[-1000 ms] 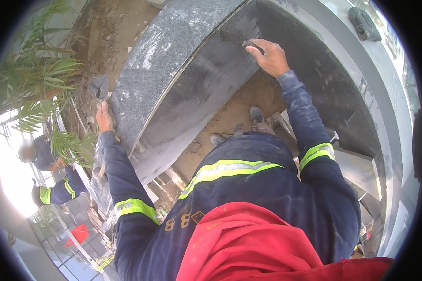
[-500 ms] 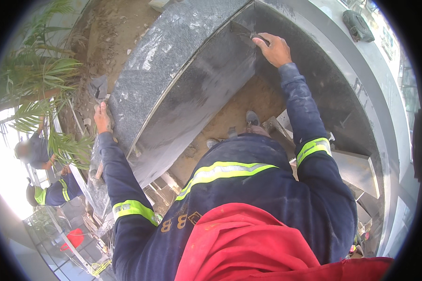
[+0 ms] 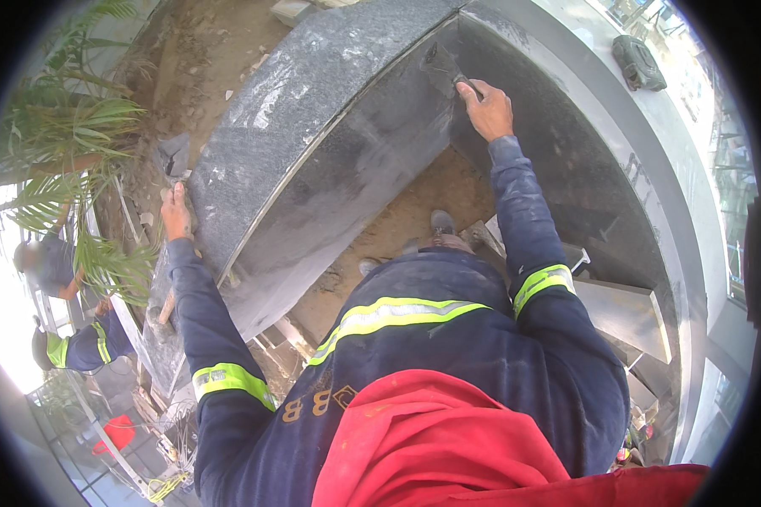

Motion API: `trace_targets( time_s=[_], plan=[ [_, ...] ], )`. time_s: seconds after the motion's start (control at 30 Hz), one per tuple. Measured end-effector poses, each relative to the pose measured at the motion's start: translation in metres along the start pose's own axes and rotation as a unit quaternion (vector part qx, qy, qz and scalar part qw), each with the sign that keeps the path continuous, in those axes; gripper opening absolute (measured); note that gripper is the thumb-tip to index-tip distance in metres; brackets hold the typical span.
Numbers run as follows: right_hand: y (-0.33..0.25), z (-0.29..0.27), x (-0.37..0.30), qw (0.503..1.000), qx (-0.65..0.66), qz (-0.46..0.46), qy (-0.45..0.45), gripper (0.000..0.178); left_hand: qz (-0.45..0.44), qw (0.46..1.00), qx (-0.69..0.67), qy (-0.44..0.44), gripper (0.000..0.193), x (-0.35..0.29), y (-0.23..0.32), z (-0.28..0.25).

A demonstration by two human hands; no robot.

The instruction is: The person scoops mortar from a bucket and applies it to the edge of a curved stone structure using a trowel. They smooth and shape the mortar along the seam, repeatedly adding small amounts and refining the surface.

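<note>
I see my right hand (image 3: 486, 110) closed around a scraper (image 3: 445, 66), its blade now pressed into the seam higher up the stone slab (image 3: 313, 144) than before. My left hand (image 3: 176, 213) stays gripping the slab's outer edge, a stone chip (image 3: 173, 156) just above it.

Bright daylight; the left edge blows out to white glare. The recess under the curved stone slab (image 3: 313, 127) lies shaded. Fisheye bends edges, black vignette rings the frame.
</note>
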State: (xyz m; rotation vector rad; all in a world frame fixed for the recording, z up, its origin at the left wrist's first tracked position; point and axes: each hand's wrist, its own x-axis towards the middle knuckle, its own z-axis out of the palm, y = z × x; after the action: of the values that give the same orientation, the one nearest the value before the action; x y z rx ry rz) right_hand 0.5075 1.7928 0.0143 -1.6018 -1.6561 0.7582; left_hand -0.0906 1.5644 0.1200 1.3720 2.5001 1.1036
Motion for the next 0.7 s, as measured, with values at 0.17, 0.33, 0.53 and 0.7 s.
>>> trace_targets(
  time_s=[0.17, 0.33, 0.53, 0.7],
  plan=[
    [-0.004, -0.017, -0.011, 0.998, 0.040, -0.041, 0.034, 0.050, -0.004, 1.000, -0.027, 0.002, 0.047, -0.001, 0.003, 0.004],
    [-0.060, -0.046, -0.019, 0.984, -0.101, -0.129, 0.068, 0.043, -0.014, 1.000, 0.021, -0.013, 0.047, 0.002, -0.014, -0.007],
    [-0.131, -0.092, -0.011, 0.937, -0.301, -0.170, 0.051, 0.040, 0.000, 1.000, 0.024, 0.000, 0.050, 0.006, -0.009, -0.002],
    [-0.146, -0.081, -0.008, 0.877, -0.386, -0.277, 0.066, 0.022, 0.010, 0.999, 0.032, 0.001, 0.055, 0.015, -0.031, 0.002]
  ],
)
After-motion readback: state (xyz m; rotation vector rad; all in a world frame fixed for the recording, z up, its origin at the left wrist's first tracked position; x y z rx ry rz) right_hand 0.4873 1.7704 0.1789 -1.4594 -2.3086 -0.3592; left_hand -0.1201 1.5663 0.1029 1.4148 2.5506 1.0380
